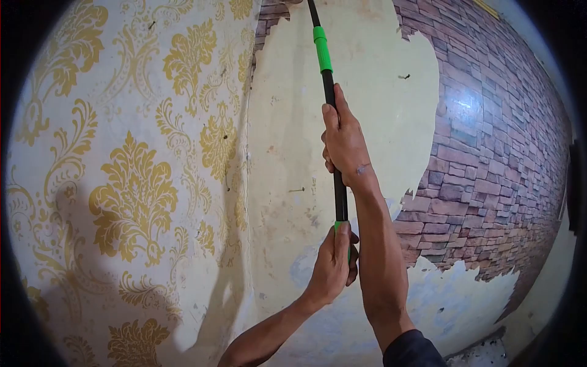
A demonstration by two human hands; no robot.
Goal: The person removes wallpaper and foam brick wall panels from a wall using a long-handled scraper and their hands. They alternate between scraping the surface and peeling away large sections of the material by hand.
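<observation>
A black telescopic pole [341, 202] runs nearly upright up the middle of the view, leaning slightly left at its top. Its upper end passes out of the picture, so whatever is fitted there is hidden. A bright green collar [323, 52] sits on the upper shaft. My right hand [347, 144] is wrapped round the black shaft below that collar, thumb and forefinger pointing upward. Lower down, my left hand [332, 264] grips the pole at its green bottom handle. Behind both hands is bare cream wall [281, 128].
White wallpaper with gold damask motifs [134, 196] covers the left wall, where a shadow falls. Brick-patterned wallpaper [483, 153] with ragged torn edges lies to the right. A nail [296, 189] sticks out of the bare wall.
</observation>
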